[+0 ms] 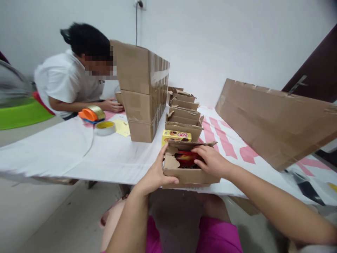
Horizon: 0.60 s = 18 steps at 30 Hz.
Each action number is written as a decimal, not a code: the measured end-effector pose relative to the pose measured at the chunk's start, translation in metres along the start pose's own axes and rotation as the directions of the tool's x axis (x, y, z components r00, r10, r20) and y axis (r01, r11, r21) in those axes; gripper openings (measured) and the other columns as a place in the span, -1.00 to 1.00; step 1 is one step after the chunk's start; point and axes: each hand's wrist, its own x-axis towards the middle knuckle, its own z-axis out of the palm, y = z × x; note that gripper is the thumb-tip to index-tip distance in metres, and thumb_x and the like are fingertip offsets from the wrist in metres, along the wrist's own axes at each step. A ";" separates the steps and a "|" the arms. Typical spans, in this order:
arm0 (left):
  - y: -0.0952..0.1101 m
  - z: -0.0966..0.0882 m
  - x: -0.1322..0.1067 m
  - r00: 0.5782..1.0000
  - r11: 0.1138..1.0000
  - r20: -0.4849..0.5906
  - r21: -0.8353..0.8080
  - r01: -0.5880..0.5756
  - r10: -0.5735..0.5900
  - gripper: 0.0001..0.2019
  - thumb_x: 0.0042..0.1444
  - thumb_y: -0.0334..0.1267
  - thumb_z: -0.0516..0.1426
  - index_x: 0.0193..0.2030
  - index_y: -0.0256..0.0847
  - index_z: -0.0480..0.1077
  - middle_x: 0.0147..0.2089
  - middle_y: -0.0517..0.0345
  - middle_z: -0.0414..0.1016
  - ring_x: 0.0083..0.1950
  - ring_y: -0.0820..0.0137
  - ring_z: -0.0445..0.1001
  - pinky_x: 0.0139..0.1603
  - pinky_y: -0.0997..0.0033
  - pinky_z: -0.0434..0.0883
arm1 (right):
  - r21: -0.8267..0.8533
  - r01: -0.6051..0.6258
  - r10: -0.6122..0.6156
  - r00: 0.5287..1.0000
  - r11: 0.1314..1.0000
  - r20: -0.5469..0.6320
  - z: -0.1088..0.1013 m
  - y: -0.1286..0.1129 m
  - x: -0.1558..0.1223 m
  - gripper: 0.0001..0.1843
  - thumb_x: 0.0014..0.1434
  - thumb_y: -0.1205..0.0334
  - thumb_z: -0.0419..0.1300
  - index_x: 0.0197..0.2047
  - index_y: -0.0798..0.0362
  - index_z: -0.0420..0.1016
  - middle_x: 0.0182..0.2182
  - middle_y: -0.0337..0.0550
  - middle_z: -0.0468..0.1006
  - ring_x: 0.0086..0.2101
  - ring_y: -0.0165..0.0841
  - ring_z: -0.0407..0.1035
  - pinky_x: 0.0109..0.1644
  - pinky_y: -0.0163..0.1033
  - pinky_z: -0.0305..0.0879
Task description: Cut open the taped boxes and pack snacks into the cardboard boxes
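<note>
A small open cardboard box (189,174) sits at the near edge of the white-covered table (65,154). My left hand (156,174) grips the box's left wall, thumb along the front. My right hand (212,161) reaches into the box from the right, fingers curled on a red packet (185,158) inside. Just behind the box lies a yellow snack box (176,135).
A row of small cardboard boxes (184,116) runs back from mine. A tall stack of taped cartons (143,91) stands centre. A large flat cardboard sheet (276,119) leans at the right. Tape rolls (104,127) lie at the left, where another person in white (68,84) leans over the table.
</note>
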 end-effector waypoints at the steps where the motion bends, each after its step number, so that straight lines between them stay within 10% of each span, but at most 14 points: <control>1: -0.001 0.000 0.000 1.000 1.000 0.008 -0.021 0.009 -0.009 0.24 -0.26 0.06 0.39 0.42 -0.09 -0.32 0.46 -0.19 -0.20 0.44 0.01 -0.08 0.39 -0.15 -0.05 | -0.027 -0.055 0.056 0.997 0.998 0.044 0.004 0.005 0.009 -0.64 0.16 0.20 0.20 0.03 0.09 0.43 -0.04 0.02 0.53 -0.04 -0.15 0.41 0.05 0.00 0.33; 8: -0.011 0.000 -0.002 0.994 0.992 0.108 -0.118 0.041 -0.028 0.39 -0.31 -0.03 0.43 0.41 -0.10 -0.54 0.46 -0.24 -0.22 0.42 0.06 0.01 0.37 -0.06 0.02 | 0.010 -0.213 0.203 0.945 0.977 0.258 0.011 0.015 0.017 -0.81 0.03 0.30 0.31 -0.21 0.01 0.59 -0.30 -0.19 0.63 -0.29 -0.26 0.49 -0.21 -0.22 0.37; 13: -0.010 -0.004 -0.004 0.998 0.996 0.032 -0.078 0.047 -0.044 0.34 -0.36 -0.17 0.45 0.43 -0.06 -0.37 0.45 -0.15 -0.13 0.41 0.04 0.03 0.38 -0.02 0.02 | 0.059 -0.030 0.033 0.998 0.998 -0.055 0.001 0.002 0.000 -0.80 0.13 0.42 0.14 -0.22 0.04 0.54 -0.26 -0.12 0.56 -0.22 -0.29 0.44 -0.10 -0.18 0.38; 18: -0.002 -0.021 -0.009 0.998 0.997 -0.066 -0.077 -0.006 0.001 0.26 -0.31 -0.12 0.42 0.43 -0.10 -0.31 0.45 -0.14 -0.12 0.38 0.00 0.09 0.33 -0.02 0.14 | 0.149 0.096 -0.022 0.901 0.984 -0.434 -0.027 -0.003 -0.022 -0.81 0.26 0.31 0.06 -0.13 0.00 0.48 -0.21 -0.11 0.55 -0.16 -0.29 0.43 -0.07 -0.17 0.38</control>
